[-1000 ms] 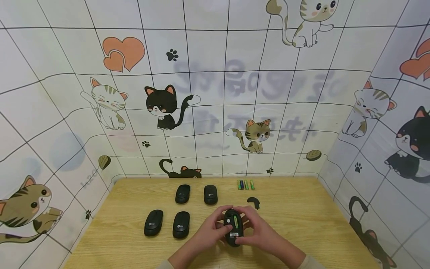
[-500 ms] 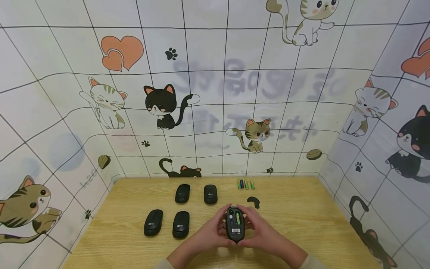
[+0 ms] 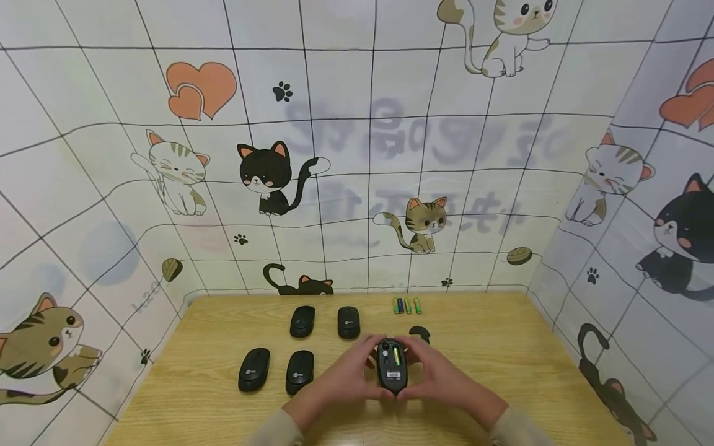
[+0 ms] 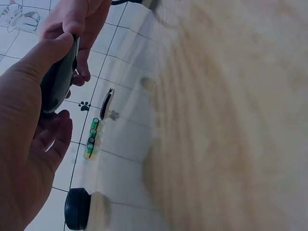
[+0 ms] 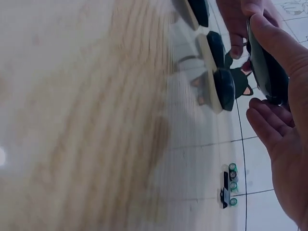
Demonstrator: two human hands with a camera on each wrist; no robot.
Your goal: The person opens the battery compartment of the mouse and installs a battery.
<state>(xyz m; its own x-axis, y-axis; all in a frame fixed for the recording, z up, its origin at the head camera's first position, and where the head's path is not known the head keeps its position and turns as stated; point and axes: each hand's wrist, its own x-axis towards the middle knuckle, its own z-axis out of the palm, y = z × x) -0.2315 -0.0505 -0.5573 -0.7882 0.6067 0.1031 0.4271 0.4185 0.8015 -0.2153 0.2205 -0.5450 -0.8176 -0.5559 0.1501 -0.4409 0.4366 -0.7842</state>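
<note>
A black computer mouse (image 3: 393,375) is held underside up between both hands, above the table. Its battery slot lies uncovered, with a green battery (image 3: 396,355) inside. My left hand (image 3: 352,370) grips the left side, thumb at the near end. From the right, my right hand (image 3: 440,376) grips it likewise, thumb also at the near end. Both wrist views show the mouse (image 4: 60,82) edge-on between thumbs and fingers, clear of the wood. Just beyond the right hand lies a curved black battery cover (image 3: 420,334), partly hidden by that hand.
Several batteries (image 3: 407,306) stand in a row near the table's back edge. Left of the hands are more black mice, top side up: two nearer ones (image 3: 254,370) and two farther ones (image 3: 348,322). A cat-patterned cloth (image 3: 346,186) encloses the wooden table (image 3: 195,371) behind and at the sides.
The left thumb has left the mouse's underside, and both thumbs are now at its near end. Hands and mouse have shifted slightly away from me, partly covering the battery cover.
</note>
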